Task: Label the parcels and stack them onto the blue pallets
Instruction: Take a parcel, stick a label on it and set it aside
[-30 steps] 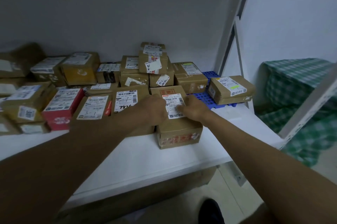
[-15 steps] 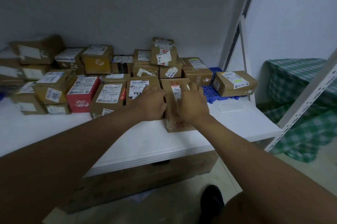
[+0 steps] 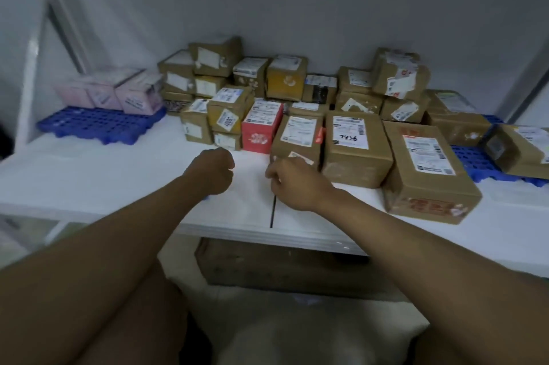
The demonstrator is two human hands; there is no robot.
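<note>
2 blue pallets [image 3: 98,124] (3 pink boxes [image 3: 118,91] on 1); left hand [image 3: 215,170] and right hand [image 3: 292,180] fisted, holding nothing.

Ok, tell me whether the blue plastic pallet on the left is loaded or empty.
Partly loaded: three pink boxes sit along the back of the blue plastic pallet; its front is bare.

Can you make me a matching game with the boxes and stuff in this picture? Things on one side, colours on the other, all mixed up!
Things:
1. pallet on the left
2. boxes on that pallet
3. box between the brown parcels
4. shelf top

Colours:
A. white
B. red
C. blue
D. pink

Pairs: 1-C, 2-D, 3-B, 4-A
</note>
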